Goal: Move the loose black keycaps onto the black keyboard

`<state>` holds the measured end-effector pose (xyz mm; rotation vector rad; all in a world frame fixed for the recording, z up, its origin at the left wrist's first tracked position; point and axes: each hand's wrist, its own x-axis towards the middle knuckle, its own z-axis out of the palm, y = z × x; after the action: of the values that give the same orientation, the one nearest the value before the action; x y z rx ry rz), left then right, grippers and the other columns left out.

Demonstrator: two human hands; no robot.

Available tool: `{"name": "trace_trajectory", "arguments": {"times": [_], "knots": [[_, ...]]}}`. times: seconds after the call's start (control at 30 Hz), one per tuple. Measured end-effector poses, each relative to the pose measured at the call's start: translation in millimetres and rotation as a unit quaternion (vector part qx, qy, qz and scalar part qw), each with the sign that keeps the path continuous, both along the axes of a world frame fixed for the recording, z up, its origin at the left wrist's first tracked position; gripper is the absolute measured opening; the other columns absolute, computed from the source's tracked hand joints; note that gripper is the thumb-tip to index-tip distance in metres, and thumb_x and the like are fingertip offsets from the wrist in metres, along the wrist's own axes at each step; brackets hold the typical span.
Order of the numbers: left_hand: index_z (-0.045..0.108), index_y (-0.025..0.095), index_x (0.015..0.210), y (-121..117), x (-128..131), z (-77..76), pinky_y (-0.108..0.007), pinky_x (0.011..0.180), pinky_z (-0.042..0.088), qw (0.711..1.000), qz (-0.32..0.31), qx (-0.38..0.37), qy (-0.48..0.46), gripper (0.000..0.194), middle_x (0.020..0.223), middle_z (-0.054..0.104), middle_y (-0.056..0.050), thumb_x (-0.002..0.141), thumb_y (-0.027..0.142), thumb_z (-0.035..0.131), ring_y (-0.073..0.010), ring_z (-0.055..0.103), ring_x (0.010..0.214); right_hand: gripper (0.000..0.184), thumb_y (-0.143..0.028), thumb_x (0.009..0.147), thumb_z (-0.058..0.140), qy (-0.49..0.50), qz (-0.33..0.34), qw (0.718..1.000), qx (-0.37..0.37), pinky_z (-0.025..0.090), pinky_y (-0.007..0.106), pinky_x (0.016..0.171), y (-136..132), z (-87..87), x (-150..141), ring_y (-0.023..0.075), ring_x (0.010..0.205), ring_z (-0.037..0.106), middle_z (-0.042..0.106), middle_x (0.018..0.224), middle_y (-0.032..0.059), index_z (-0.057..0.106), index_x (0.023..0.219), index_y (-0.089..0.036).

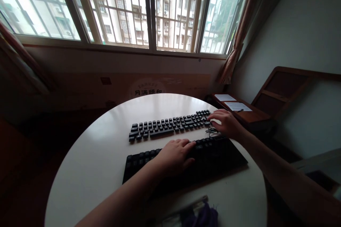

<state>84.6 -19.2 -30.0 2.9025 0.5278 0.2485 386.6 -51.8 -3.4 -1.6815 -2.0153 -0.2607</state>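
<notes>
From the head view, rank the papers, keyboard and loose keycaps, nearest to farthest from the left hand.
From the left hand:
1. Keyboard, directly beneath it.
2. Loose keycaps, laid out just past that.
3. Papers, far right, beyond the table.

The person's left forearm (128,193), at the near left of the scene, is bare and smooth, a rounded form that is broad at its near end and narrows toward the wrist. The left hand (174,154) is bare, with a softly rounded back and slim fingers (183,142). The right forearm (277,170), on the right, is also bare, long and tapering, its near end lost in shadow. The right hand (227,123) is bare too.
</notes>
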Motion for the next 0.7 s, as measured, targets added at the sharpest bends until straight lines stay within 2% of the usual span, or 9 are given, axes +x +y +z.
{"name": "trace_trajectory", "arguments": {"times": [0.1,0.2,0.3,0.37,0.47,0.7], "knots": [[0.043,0.022,0.148,1,0,-1.8,-0.046,0.103,0.044,1.000,-0.003,-0.001,-0.004,0.061,0.142,0.055,-0.012,0.093,0.046,0.056,-0.0321,0.056,0.124,0.019,-0.020,0.084,0.063,0.007,-0.034,0.998,-0.045,0.045,0.039,0.103,55,12.2,19,0.0252,0.109,0.065,0.076,0.104,0.0048,0.076,0.098,-0.022],[0.044,0.023,0.147,1,-1,-2.5,-0.045,0.102,0.044,1.000,-0.003,-0.004,-0.011,0.061,0.141,0.056,-0.012,0.092,0.046,0.056,-0.0318,0.056,0.123,0.021,-0.017,0.082,0.064,0.006,-0.053,0.993,-0.103,0.050,0.033,0.096,102,11.7,34,0.0220,0.100,0.069,0.077,0.099,0.0025,0.076,0.098,-0.023],[0.044,0.023,0.146,1,-2,-2.7,-0.045,0.102,0.044,1.000,-0.003,-0.007,-0.016,0.060,0.141,0.057,-0.012,0.092,0.047,0.056,-0.0316,0.057,0.122,0.018,-0.017,0.082,0.068,-0.004,-0.052,0.985,-0.164,0.051,0.032,0.095,134,7.6,41,0.0205,0.098,0.069,0.076,0.100,0.0032,0.076,0.098,-0.021],[0.044,0.022,0.147,1,-2,-3.1,-0.045,0.102,0.044,1.000,-0.005,-0.007,-0.017,0.061,0.141,0.056,-0.012,0.093,0.049,0.055,-0.0320,0.056,0.123,0.014,-0.024,0.088,0.069,-0.016,-0.039,0.978,-0.206,0.052,0.037,0.094,147,5.3,43,0.0202,0.098,0.068,0.074,0.104,0.0052,0.073,0.100,-0.018],[0.044,0.023,0.146,1,-3,-4.5,-0.045,0.101,0.044,1.000,-0.006,-0.008,-0.019,0.061,0.140,0.057,-0.012,0.093,0.050,0.054,-0.0320,0.057,0.121,0.023,-0.035,0.096,0.063,-0.036,-0.015,0.964,-0.264,0.055,0.041,0.089,160,2.8,43,0.0204,0.099,0.066,0.068,0.113,0.0068,0.067,0.108,-0.016],[0.045,0.023,0.146,2,-2,-7.3,-0.046,0.099,0.045,1.000,-0.004,-0.007,-0.028,0.060,0.138,0.057,-0.012,0.095,0.053,0.049,-0.0320,0.058,0.119,0.027,-0.035,0.097,0.061,-0.066,0.003,0.939,-0.338,0.056,0.041,0.088,177,-1.9,42,0.0218,0.102,0.065,0.064,0.122,0.0080,0.064,0.118,-0.018]]}}
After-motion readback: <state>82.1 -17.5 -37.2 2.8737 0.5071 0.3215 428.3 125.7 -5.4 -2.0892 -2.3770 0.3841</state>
